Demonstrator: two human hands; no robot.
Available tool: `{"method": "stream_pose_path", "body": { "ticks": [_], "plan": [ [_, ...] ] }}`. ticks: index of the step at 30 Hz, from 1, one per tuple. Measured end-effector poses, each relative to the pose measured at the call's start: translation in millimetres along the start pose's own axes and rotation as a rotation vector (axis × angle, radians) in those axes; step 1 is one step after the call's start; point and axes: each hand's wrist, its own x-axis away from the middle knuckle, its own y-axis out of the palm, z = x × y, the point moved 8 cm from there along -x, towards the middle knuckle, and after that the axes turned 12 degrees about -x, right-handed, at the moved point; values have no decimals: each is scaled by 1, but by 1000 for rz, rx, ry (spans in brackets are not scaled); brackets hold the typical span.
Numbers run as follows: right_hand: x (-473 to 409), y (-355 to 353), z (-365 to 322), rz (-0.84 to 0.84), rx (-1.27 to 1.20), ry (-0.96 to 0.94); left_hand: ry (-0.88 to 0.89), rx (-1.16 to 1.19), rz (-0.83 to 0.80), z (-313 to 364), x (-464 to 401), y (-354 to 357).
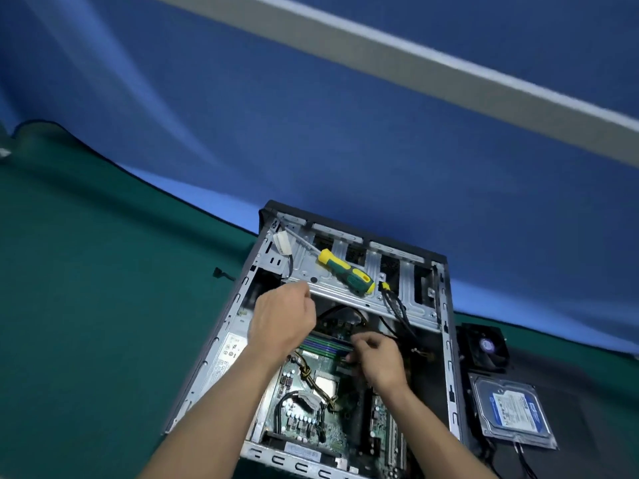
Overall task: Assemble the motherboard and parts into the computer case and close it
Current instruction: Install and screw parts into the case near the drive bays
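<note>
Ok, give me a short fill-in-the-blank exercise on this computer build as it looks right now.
1. The green and yellow ____ lies on the metal drive cage.
2. Both hands reach inside the open computer ____.
3. The hard drive with the blue label lies outside, on the person's ____ side.
4. The black fan lies just ____ the hard drive.

Missing words: screwdriver; case; right; beyond

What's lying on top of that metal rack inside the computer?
A yellow-green screwdriver lies on the metal drive rack. Whatever sits beneath the rack is hidden.
</note>
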Motion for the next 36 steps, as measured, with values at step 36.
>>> {"method": "stream_pose_path", "body": {
  "ticks": [36],
  "plan": [
    [72, 35, -143, -405, -629, -129, 184, 629, -265, 71, 17, -100]
  ]
}}
